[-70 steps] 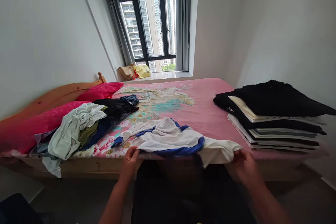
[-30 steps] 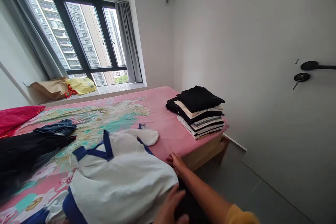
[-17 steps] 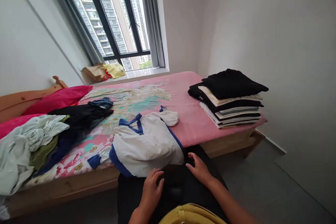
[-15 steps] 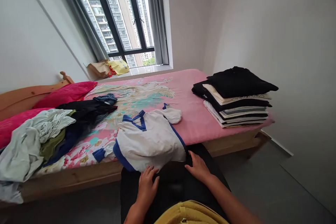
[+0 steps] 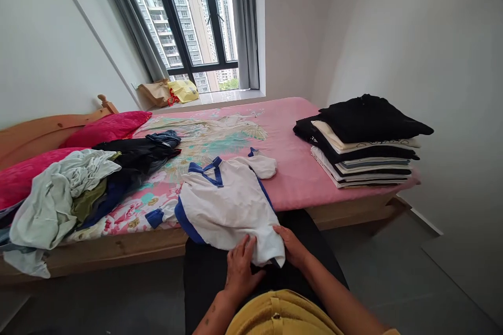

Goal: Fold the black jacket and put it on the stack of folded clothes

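Left hand point(image 5: 240, 272), lower centre of frame: fingers laid on the cloth near the hem, thumb apart from them; not clamped. Right hand point(image 5: 294, 247), just right of it: fingertips touching the cloth at its right edge. Cannot tell whether finger and thumb are pinching there, as the thumb side is not clear.

Thing under both: a white shirt point(image 5: 231, 207) with blue trim, centre of frame, spread and somewhat rumpled. It lies up and slightly left of the hands in the picture. Long axis runs aslant, from the collar point(image 5: 212, 170) at upper left down to the hem at lower right. Hem end is therefore nearest the hands, collar farthest. Both hands touch; right hand is nearer the lower-right corner, left hand nearer the middle of the hem. Key relation, in my judgement: the hands sit side by side at the hem end, not one on each flank.

One sleeve point(image 5: 263, 166) lies bent at the shirt's upper right; a blue cuff point(image 5: 154, 218) shows at its left.

Support: upper part on the bed point(image 5: 286, 188); hem end past the bed's edge, over black cloth point(image 5: 214, 282), apparently the lap.

Farther out: a heap of loose clothes point(image 5: 106, 188) at left, well apart; a folded stack point(image 5: 365, 141) at right, also well apart.
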The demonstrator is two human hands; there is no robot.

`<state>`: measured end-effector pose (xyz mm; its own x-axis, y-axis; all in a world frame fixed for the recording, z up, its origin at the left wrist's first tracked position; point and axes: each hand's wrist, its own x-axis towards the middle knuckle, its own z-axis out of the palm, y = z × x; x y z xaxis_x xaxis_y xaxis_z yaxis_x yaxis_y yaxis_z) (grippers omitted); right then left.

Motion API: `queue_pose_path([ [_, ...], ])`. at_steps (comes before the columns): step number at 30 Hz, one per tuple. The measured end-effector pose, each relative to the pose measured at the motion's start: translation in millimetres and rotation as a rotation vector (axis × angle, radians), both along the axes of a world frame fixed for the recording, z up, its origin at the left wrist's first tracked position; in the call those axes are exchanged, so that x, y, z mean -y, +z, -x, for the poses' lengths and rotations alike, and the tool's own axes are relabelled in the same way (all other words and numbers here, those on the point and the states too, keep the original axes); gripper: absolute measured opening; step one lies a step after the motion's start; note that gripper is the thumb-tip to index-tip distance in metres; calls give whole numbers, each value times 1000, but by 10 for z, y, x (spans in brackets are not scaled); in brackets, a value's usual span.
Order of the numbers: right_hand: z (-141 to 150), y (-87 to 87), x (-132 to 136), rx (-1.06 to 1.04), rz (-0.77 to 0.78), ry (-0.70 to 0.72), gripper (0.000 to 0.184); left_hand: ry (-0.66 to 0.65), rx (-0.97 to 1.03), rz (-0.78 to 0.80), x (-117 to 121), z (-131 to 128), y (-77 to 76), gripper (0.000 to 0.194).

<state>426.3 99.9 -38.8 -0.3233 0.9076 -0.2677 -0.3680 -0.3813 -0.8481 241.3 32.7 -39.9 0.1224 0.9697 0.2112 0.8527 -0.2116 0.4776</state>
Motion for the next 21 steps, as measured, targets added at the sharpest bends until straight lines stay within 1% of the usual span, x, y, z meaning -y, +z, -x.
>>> queue_pose_path([
  [2, -49, 49, 6, -182, 89, -60, 36, -12, 87, -10, -50, -51, 50, 47],
  [3, -74, 59, -10, -225, 114, -94, 36, -3, 143, -1, -86, -51, 89, 36],
  [4, -96, 61, -31, -252, 133, -126, 36, 7, 207, 17, -121, -39, 137, 29],
  [5, -113, 56, -54, -268, 152, -154, 36, 17, 276, 46, -153, -22, 195, 27],
  [7, -135, 39, -86, -282, 181, -203, 36, 32, 408, 116, -194, 8, 333, 30],
  [9, -148, 48, -87, -262, 176, -272, 35, 59, 491, 154, -213, 16, 495, 34],
  [11, -165, 121, -46, -162, 127, -394, 35, 84, 498, 139, -231, -3, 668, 36],
  [13, -185, 271, 47, 9, 13, -505, 34, 82, 441, 99, -260, -45, 837, 35],
  [14, -189, 367, 115, 94, -69, -490, 34, 67, 398, 79, -275, -76, 915, 34],
  [15, -183, 468, 196, 163, -158, -398, 34, 43, 347, 59, -287, -116, 986, 32],
  [16, -164, 566, 284, 207, -243, -234, 34, 15, 287, 39, -292, -165, 1050, 32],
  [18, -82, 717, 459, 237, -360, 168, 30, -42, 144, 15, -274, -289, 1157, 31],
  [19, -23, 761, 531, 243, -379, 290, 27, -67, 74, 20, -251, -361, 1204, 32],
  [20, 40, 785, 583, 248, -376, 324, 24, -88, 18, 37, -220, -435, 1250, 32],
  [21, 104, 793, 611, 254, -363, 300, 23, -108, -16, 60, -183, -508, 1301, 31],
])
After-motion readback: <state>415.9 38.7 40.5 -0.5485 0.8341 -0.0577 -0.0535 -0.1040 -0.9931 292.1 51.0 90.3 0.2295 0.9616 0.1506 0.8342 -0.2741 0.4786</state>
